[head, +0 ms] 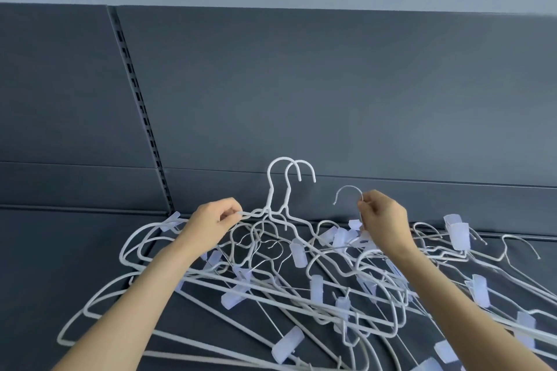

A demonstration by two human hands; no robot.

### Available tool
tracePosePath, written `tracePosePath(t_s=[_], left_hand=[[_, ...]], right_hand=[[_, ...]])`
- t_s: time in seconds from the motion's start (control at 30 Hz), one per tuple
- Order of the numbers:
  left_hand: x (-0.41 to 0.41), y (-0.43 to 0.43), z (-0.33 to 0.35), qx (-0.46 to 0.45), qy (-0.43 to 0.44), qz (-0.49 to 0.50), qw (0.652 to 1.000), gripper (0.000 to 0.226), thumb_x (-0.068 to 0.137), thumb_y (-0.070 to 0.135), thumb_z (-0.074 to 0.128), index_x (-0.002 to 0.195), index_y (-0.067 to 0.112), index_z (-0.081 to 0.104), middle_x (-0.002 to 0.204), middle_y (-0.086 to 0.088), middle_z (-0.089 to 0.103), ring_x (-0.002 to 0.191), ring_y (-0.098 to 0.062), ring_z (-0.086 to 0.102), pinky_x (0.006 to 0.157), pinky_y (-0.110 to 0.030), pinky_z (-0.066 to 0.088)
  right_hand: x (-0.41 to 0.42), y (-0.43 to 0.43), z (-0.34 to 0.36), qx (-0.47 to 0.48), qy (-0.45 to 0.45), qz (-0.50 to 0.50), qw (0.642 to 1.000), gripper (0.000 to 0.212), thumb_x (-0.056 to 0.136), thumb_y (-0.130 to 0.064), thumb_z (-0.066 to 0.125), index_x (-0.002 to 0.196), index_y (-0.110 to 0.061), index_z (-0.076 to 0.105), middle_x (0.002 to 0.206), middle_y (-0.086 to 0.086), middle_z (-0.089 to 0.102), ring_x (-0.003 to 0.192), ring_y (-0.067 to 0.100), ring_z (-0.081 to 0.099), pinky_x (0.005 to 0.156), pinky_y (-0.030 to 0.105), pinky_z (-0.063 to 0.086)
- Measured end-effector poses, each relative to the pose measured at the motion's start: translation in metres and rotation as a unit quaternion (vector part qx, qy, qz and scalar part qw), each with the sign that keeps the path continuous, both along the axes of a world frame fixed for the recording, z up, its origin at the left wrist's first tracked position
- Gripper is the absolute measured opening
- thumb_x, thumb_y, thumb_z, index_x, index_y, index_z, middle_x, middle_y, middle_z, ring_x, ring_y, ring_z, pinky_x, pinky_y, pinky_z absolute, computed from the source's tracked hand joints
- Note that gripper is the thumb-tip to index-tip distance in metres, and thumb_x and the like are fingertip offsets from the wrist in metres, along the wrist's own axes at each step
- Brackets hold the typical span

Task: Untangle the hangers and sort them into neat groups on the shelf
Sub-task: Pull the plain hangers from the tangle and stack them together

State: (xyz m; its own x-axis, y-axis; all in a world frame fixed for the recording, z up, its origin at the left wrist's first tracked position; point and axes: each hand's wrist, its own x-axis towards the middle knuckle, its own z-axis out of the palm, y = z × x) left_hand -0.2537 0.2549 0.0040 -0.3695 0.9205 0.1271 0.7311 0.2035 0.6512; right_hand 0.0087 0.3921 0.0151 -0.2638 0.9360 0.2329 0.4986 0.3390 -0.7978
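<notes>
A tangled heap of white hangers lies across the dark shelf; some are plain coated wire, others carry pale clips. My left hand pinches the shoulder of two white hangers whose hooks stand upright above the heap. My right hand grips the stem of a thin metal-hooked clip hanger, its hook raised beside the two white hooks. The lower parts of the held hangers are lost in the tangle.
The dark back panel of the shelving rises behind the heap, with a slotted upright at the left. Bare shelf surface shows at the far left. Hangers spread past the right and bottom edges of the view.
</notes>
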Motion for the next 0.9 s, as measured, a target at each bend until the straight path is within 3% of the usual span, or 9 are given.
tracePosePath(t_s=[0.17, 0.3, 0.4, 0.5, 0.6, 0.67, 0.73, 0.8, 0.9], left_hand=[[0.001, -0.003, -0.001, -0.007, -0.020, 0.006, 1.000, 0.012, 0.089, 0.023, 0.055, 0.078, 0.025, 0.060, 0.085, 0.007, 0.069, 0.087, -0.012, 0.064, 0.082, -0.036, 0.050], [0.001, -0.003, -0.005, 0.012, -0.022, 0.025, 0.999, 0.010, 0.087, 0.016, 0.058, 0.082, 0.021, 0.066, 0.081, 0.008, 0.068, 0.082, -0.008, 0.063, 0.075, -0.023, 0.048], [0.000, 0.000, -0.011, 0.023, -0.018, 0.030, 0.999, 0.011, 0.084, 0.012, 0.063, 0.085, 0.019, 0.072, 0.076, 0.014, 0.066, 0.076, -0.001, 0.059, 0.069, -0.016, 0.043], [0.002, 0.003, -0.016, 0.045, 0.003, 0.036, 0.998, 0.010, 0.084, 0.012, 0.064, 0.086, 0.016, 0.072, 0.074, 0.018, 0.063, 0.073, 0.001, 0.058, 0.069, -0.017, 0.043], [0.005, 0.003, -0.013, 0.067, 0.045, 0.031, 0.996, 0.012, 0.087, 0.014, 0.059, 0.090, 0.014, 0.071, 0.078, 0.011, 0.064, 0.076, -0.010, 0.061, 0.074, -0.029, 0.048], [0.005, 0.000, -0.006, 0.072, 0.050, 0.031, 0.996, 0.014, 0.088, 0.014, 0.058, 0.093, 0.012, 0.070, 0.083, 0.007, 0.065, 0.081, -0.014, 0.062, 0.078, -0.031, 0.049], [0.004, -0.004, 0.001, 0.073, 0.038, 0.031, 0.996, 0.014, 0.087, 0.012, 0.058, 0.093, 0.011, 0.071, 0.081, 0.007, 0.066, 0.081, -0.015, 0.062, 0.078, -0.032, 0.049], [0.002, -0.007, 0.007, 0.076, 0.023, 0.035, 0.996, 0.013, 0.086, 0.011, 0.058, 0.088, 0.012, 0.071, 0.074, 0.008, 0.066, 0.075, -0.017, 0.061, 0.075, -0.035, 0.049], [0.001, -0.009, 0.014, 0.076, 0.016, 0.041, 0.996, 0.013, 0.086, 0.008, 0.059, 0.083, 0.009, 0.071, 0.070, -0.004, 0.066, 0.067, -0.019, 0.054, 0.067, -0.031, 0.044]], right_hand=[[0.004, -0.001, 0.010, 0.030, 0.041, 0.005, 0.999, 0.015, 0.091, -0.007, 0.046, 0.080, -0.004, 0.055, 0.054, 0.005, 0.053, 0.042, 0.005, 0.046, 0.052, 0.018, 0.039], [0.024, 0.012, 0.017, 0.046, 0.069, -0.022, 0.996, 0.013, 0.090, -0.008, 0.048, 0.081, -0.007, 0.058, 0.058, 0.011, 0.055, 0.056, 0.025, 0.045, 0.063, 0.036, 0.042], [0.040, 0.021, 0.017, 0.036, 0.113, -0.062, 0.991, 0.013, 0.090, -0.009, 0.048, 0.082, -0.009, 0.058, 0.065, 0.015, 0.057, 0.058, 0.026, 0.048, 0.063, 0.040, 0.044], [0.049, 0.028, 0.002, 0.001, 0.116, -0.112, 0.987, 0.013, 0.091, -0.011, 0.048, 0.083, -0.009, 0.058, 0.065, 0.014, 0.058, 0.058, 0.027, 0.050, 0.064, 0.041, 0.046], [0.054, 0.032, -0.025, -0.095, 0.095, -0.143, 0.981, 0.017, 0.092, -0.011, 0.048, 0.081, -0.005, 0.059, 0.059, 0.010, 0.055, 0.054, 0.025, 0.050, 0.062, 0.040, 0.047], [0.055, 0.031, -0.037, -0.133, 0.042, -0.143, 0.980, 0.027, 0.092, -0.013, 0.046, 0.072, -0.001, 0.059, 0.057, 0.012, 0.056, 0.053, 0.025, 0.051, 0.065, 0.042, 0.049], [0.054, 0.027, -0.036, -0.108, -0.066, -0.118, 0.985, 0.033, 0.093, -0.017, 0.044, 0.068, 0.002, 0.055, 0.060, 0.016, 0.057, 0.055, 0.026, 0.051, 0.063, 0.039, 0.046], [0.050, 0.015, -0.025, -0.024, -0.180, -0.094, 0.979, 0.027, 0.093, -0.022, 0.045, 0.079, 0.000, 0.054, 0.071, 0.014, 0.058, 0.068, 0.029, 0.053, 0.060, 0.035, 0.037], [0.040, -0.007, -0.006, 0.096, -0.243, -0.026, 0.965, 0.026, 0.092, -0.026, 0.048, 0.100, -0.007, 0.064, 0.099, 0.016, 0.064, 0.098, 0.034, 0.057, 0.076, 0.037, 0.044]])
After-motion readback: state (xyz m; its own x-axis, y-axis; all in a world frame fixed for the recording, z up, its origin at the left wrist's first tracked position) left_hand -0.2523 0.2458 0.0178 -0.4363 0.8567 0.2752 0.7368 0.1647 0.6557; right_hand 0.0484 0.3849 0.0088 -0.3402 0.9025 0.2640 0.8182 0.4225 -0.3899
